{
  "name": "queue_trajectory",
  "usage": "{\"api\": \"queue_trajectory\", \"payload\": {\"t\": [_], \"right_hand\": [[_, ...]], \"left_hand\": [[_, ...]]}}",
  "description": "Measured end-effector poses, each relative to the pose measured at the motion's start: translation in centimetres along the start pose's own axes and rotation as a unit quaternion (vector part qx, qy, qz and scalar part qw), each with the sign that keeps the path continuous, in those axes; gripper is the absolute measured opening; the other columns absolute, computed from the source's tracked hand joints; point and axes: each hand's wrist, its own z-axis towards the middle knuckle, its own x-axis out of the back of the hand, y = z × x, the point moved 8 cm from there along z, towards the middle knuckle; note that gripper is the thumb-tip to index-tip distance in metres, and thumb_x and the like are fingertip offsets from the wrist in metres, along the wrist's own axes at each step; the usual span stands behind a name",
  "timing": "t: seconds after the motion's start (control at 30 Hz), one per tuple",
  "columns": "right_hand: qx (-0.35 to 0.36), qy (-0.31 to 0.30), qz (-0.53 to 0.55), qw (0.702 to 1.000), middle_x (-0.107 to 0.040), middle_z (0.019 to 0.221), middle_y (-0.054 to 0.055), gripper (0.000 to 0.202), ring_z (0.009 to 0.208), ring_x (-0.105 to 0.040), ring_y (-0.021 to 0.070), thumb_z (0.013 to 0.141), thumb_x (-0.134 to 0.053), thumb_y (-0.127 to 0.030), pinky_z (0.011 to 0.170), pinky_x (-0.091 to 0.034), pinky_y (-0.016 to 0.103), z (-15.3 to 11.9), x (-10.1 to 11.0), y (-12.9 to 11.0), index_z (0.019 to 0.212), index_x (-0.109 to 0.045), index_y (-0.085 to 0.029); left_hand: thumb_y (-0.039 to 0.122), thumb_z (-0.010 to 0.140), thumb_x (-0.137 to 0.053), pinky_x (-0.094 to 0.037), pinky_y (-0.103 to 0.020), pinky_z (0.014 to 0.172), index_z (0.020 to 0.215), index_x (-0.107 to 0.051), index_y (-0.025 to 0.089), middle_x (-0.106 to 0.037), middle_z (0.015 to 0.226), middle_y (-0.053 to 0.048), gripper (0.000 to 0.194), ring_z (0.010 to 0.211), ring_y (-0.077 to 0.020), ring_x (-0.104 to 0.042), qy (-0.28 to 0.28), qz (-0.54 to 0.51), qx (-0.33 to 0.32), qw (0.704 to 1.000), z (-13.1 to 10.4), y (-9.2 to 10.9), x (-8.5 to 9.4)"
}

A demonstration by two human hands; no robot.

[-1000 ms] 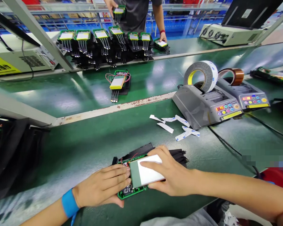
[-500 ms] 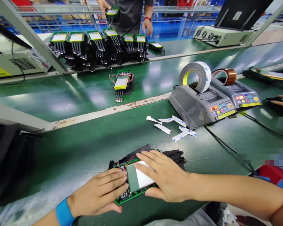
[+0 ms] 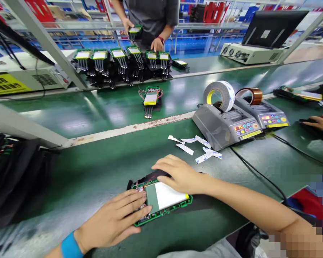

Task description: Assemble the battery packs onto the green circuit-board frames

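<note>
In front of me on the bench lies a green-framed electronic unit with a flat white-and-grey battery pack (image 3: 171,196) set in it. My left hand (image 3: 118,216) rests on the unit's left end, its fingers stretched out flat over the wiring beside the pack. My right hand (image 3: 179,173) lies over the far long edge, fingers outstretched and the thumb near the pack's top edge. Black material shows behind and under the green frame (image 3: 187,201). What the right fingertips touch is partly hidden.
Cut strips of white tape (image 3: 185,148) lie beyond the unit. Two tape dispensers (image 3: 226,125) stand to the right, with cables. Another unit (image 3: 150,98) sits farther back. A co-worker (image 3: 153,18) stands behind stacked units (image 3: 118,53). Black items (image 3: 16,179) are at left.
My right hand has slid from across the battery pack to its far edge, uncovering more of the white face. My left hand stays on the left end. The co-worker's free hand has come inward.
</note>
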Motion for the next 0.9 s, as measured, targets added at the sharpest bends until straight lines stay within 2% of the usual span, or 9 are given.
{"api": "queue_trajectory", "payload": {"t": [0.07, 0.13, 0.27, 0.33, 0.47, 0.57, 0.67, 0.8, 0.9], "right_hand": [[0.012, -0.019, -0.016, 1.000, -0.065, 0.102, 0.005, 0.019, 0.098, -0.056, 0.0177, 0.090, -0.054, -0.025, 0.089, -0.046, 0.033, 1.7, -0.5, 0.2, 0.100, -0.069, -0.019], [0.033, -0.039, -0.020, 0.998, -0.065, 0.092, 0.003, 0.012, 0.089, -0.057, 0.0160, 0.085, -0.059, -0.022, 0.082, -0.046, 0.030, 2.9, -1.0, 0.0, 0.086, -0.071, -0.020], [0.057, -0.010, -0.035, 0.998, -0.066, 0.087, 0.001, 0.015, 0.081, -0.056, 0.0145, 0.088, -0.057, -0.020, 0.078, -0.045, 0.029, 3.3, -0.8, -1.0, 0.086, -0.073, -0.021], [0.085, 0.028, -0.036, 0.995, -0.066, 0.086, 0.001, 0.018, 0.079, -0.055, 0.0135, 0.090, -0.055, -0.022, 0.076, -0.045, 0.027, 2.8, -0.5, -1.9, 0.089, -0.073, -0.021], [0.105, 0.092, -0.042, 0.989, -0.066, 0.084, 0.001, 0.017, 0.077, -0.054, 0.0125, 0.090, -0.056, -0.024, 0.071, -0.045, 0.025, 1.6, -0.3, -2.0, 0.085, -0.072, -0.022], [0.101, 0.102, -0.070, 0.987, -0.065, 0.085, 0.001, 0.016, 0.076, -0.054, 0.0124, 0.090, -0.055, -0.022, 0.069, -0.044, 0.025, 0.9, -0.7, -1.4, 0.084, -0.070, -0.021], [0.109, 0.077, -0.134, 0.982, -0.064, 0.089, 0.001, 0.019, 0.075, -0.053, 0.0128, 0.092, -0.049, -0.019, 0.068, -0.044, 0.026, 0.5, -1.2, -1.5, 0.088, -0.068, -0.020], [0.116, 0.007, -0.238, 0.964, -0.063, 0.091, 0.003, 0.018, 0.077, -0.051, 0.0161, 0.091, -0.047, -0.014, 0.063, -0.042, 0.029, 0.3, -2.1, -2.3, 0.092, -0.065, -0.019], [0.135, -0.007, -0.266, 0.954, -0.062, 0.092, 0.006, 0.017, 0.081, -0.051, 0.0185, 0.093, -0.046, -0.016, 0.067, -0.043, 0.031, -0.3, -2.2, -2.9, 0.094, -0.063, -0.017]], "left_hand": [[0.039, 0.092, -0.048, -0.044, -0.042, 0.103, 0.137, -0.043, 0.020, -0.058, 0.130, -0.008, 0.049, 0.123, -0.0251, -0.050, -0.006, 0.005, 0.019, 1.000, 0.1, 0.5, 0.3], [0.035, 0.092, -0.048, -0.045, -0.042, 0.100, 0.135, -0.046, 0.022, -0.061, 0.124, -0.007, 0.044, 0.116, -0.0241, -0.054, 0.022, -0.021, 0.077, 0.997, 0.5, 0.2, 0.9], [0.021, 0.090, -0.051, -0.049, -0.037, 0.087, 0.131, -0.043, 0.021, -0.063, 0.110, -0.007, 0.041, 0.101, -0.0209, -0.056, 0.133, -0.083, 0.311, 0.937, 1.3, -3.1, 1.5], [0.020, 0.089, -0.052, -0.049, -0.035, 0.081, 0.129, -0.042, 0.020, -0.064, 0.101, -0.004, 0.042, 0.094, -0.0197, -0.055, 0.144, -0.106, 0.357, 0.917, 2.1, -4.0, 1.1], [0.017, 0.089, -0.053, -0.045, -0.032, 0.073, 0.119, -0.051, 0.022, -0.064, 0.081, 0.002, 0.030, 0.080, -0.0169, -0.055, 0.149, -0.109, 0.342, 0.922, 3.3, -4.5, 1.0], [0.017, 0.090, -0.053, -0.042, -0.032, 0.070, 0.105, -0.058, 0.022, -0.065, 0.080, 0.002, 0.017, 0.077, -0.0165, -0.054, 0.161, -0.093, 0.326, 0.927, 3.0, -4.2, 1.3], [0.015, 0.090, -0.052, -0.041, -0.031, 0.070, 0.099, -0.061, 0.022, -0.066, 0.087, 0.001, 0.014, 0.077, -0.0157, -0.052, 0.166, -0.082, 0.306, 0.934, 2.8, -3.6, 1.5], [0.012, 0.091, -0.049, -0.043, -0.032, 0.068, 0.101, -0.062, 0.020, -0.064, 0.088, -0.002, 0.018, 0.077, -0.0165, -0.050, 0.156, -0.056, 0.292, 0.942, 3.0, -2.7, 1.6], [0.009, 0.090, -0.046, -0.045, -0.034, 0.069, 0.106, -0.061, 0.019, -0.062, 0.091, -0.005, 0.024, 0.079, -0.0178, -0.050, 0.141, -0.023, 0.287, 0.947, 3.1, -2.0, 1.6]]}}
